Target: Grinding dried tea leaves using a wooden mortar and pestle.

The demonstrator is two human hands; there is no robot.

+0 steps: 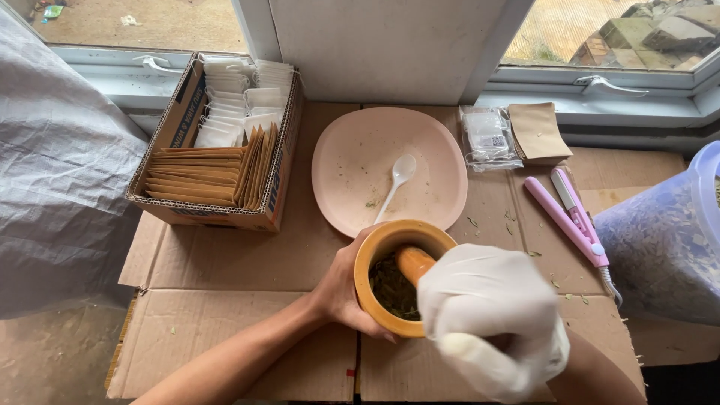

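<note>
Mortar sits cupped by left hand, just left of gloved right hand.

Bare cardboard sheeting lay open to the left of the mortar, under and beside the bare left hand that cupped it. The gloved right hand closed round the pestle blocked any way into the bowl from above. Just behind the mortar, nearly touching its rim, sat the pink plate with a white plastic spoon. The box of envelopes walled off the far left. To the right, a pink sealing tool and a clear tub of dried leaves left only a narrow strip.
</note>
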